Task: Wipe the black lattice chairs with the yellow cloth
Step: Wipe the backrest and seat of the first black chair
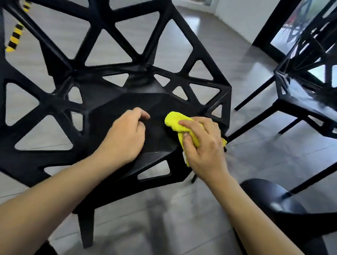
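A black lattice chair [110, 96] with triangular cut-outs fills the left and middle of the head view. My right hand [202, 145] presses a bunched yellow cloth [174, 122] onto the right side of its seat, near the edge. Part of the cloth is hidden under my fingers. My left hand [125, 134] rests on the seat to the left of the cloth, fingers curled in, holding nothing. A second black lattice chair [311, 92] stands at the right.
Grey floor tiles [250, 156] lie all around. A round black stool or seat [273, 198] sits at the lower right, close to my right forearm. Yellow-and-black striped tape [15, 37] marks the floor at the far left. A dark door frame [268, 25] stands behind.
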Demonstrator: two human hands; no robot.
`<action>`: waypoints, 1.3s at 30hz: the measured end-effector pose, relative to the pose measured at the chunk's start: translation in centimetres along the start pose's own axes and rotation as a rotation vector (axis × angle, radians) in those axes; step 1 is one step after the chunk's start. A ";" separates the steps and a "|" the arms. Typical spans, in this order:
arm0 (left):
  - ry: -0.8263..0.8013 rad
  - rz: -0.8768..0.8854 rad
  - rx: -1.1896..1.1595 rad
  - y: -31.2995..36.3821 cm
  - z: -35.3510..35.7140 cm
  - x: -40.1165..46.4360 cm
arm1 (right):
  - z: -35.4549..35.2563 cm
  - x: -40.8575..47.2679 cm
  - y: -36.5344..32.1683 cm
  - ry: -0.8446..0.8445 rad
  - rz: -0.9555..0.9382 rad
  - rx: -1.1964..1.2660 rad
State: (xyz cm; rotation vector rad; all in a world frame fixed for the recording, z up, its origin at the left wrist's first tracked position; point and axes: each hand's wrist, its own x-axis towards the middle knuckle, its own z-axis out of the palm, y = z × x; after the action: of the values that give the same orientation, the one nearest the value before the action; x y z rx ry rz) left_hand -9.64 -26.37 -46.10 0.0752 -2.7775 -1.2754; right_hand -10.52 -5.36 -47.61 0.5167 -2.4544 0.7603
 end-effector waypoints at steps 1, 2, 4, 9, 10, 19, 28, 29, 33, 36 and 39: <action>0.017 -0.029 -0.059 -0.1 -0.6 0.1 | 0.2 -1.0 -1.1 0.008 -0.048 0.001; 0.032 -0.038 -0.082 -0.1 -1.1 0.1 | 0.5 -2.0 -2.2 0.017 -0.110 0.000; 0.042 -0.034 -0.084 -0.2 -1.7 -0.2 | 1.6 -3.8 -4.7 0.021 -0.274 0.002; 0.045 -0.058 -0.130 -0.5 -2.1 -0.7 | 4.4 -5.6 -8.2 -0.015 -0.640 0.097; 0.043 -0.056 -0.131 -0.5 -2.2 -0.7 | 4.3 -5.5 -7.6 -0.025 -0.668 0.098; -0.143 0.254 0.395 -1.3 -2.7 -7.0 | -1.6 -1.4 6.6 0.190 0.277 -0.036; -0.019 0.239 0.702 -1.1 -5.6 -6.0 | 0.8 1.6 -5.1 -0.499 -0.385 0.064; -0.007 0.205 0.743 -1.1 -6.2 -5.5 | 1.3 3.3 -4.9 -0.584 -0.347 0.056; -0.034 0.107 0.832 -1.4 -7.8 -4.1 | 6.5 11.2 -1.8 -0.683 -0.145 -0.191; -0.016 0.084 0.866 -2.1 -8.4 -4.0 | 11.8 16.5 -1.2 -0.640 -0.071 -0.322; 0.039 0.067 0.889 -3.0 -9.3 -4.2 | 17.3 18.9 -3.7 -0.566 -0.109 -0.296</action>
State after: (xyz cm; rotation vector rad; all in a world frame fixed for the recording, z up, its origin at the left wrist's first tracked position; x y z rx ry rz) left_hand -4.52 -35.01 -42.62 0.0559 -3.0246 0.0488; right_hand -29.93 -22.47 -47.54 0.8284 -2.9504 0.2065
